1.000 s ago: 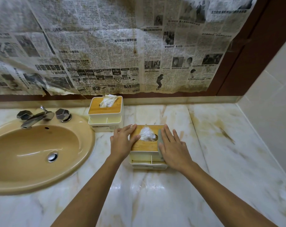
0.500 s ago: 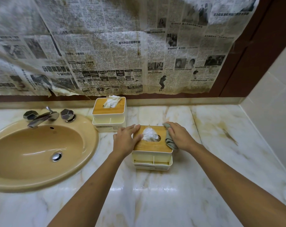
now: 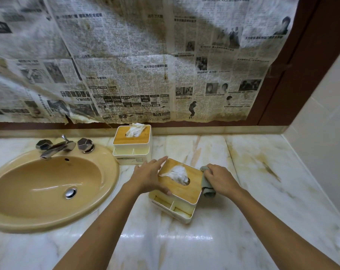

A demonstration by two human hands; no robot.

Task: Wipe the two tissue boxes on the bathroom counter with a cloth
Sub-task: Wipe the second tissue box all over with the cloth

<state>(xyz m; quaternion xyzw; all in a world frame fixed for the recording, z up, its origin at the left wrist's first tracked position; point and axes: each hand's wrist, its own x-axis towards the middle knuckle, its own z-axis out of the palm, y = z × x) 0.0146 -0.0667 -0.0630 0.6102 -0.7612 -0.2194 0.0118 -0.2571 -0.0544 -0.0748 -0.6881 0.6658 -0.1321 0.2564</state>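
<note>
Two cream tissue boxes with wooden lids stand on the marble counter (image 3: 184,240). The near tissue box (image 3: 184,193) is turned at an angle, white tissue poking from its lid. My left hand (image 3: 147,177) grips its left side, thumb on the front edge and fingers along the lid's far corner. My right hand (image 3: 220,180) holds a grey-green cloth (image 3: 207,187) against the box's right side. The far tissue box (image 3: 132,145) stands by the back wall, untouched.
A tan oval sink (image 3: 48,188) with a chrome tap (image 3: 58,147) fills the left. Stained newspaper (image 3: 136,65) covers the wall above. A tiled side wall (image 3: 325,133) bounds the counter on the right.
My right hand slid with the cloth from the lid's right edge down to the box's right side. The near box has rotated so its front faces lower right. The camera dipped closer.
</note>
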